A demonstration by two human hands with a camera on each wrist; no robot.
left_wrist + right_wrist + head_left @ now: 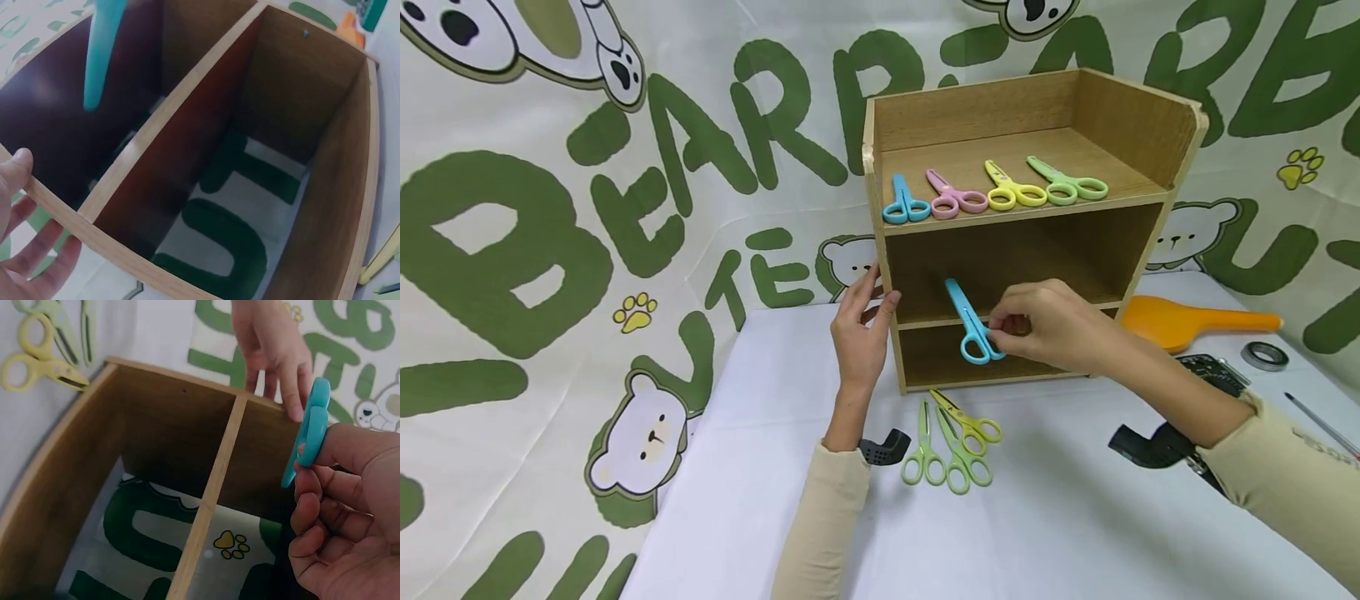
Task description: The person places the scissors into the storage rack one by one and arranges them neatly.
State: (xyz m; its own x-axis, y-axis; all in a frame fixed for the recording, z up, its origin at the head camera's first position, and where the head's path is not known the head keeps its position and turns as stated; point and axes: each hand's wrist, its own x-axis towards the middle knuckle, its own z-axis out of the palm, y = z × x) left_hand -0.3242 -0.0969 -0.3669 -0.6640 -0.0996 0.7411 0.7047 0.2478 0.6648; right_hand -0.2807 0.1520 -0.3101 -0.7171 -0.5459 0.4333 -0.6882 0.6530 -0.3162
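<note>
Pinching smooth blue plastic scissors (970, 323), the right hand (1045, 325) faces the wooden shelf (1150, 125); left hand (857, 333) rests flat-fingered against its side.

Bear-print backdrop behind a white tabletop

A cloth backdrop (587, 250) printed with cartoon bears, yellow paw prints and big green letters hangs behind and drapes to the left of the white tabletop (1075, 533). Light is even and soft.

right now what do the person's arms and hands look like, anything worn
Both hands are bare: left hand, right hand. Each arm wears a long beige sleeve, and a black wrist-mounted device sits at each cuff. No rings or gloves show.
</note>
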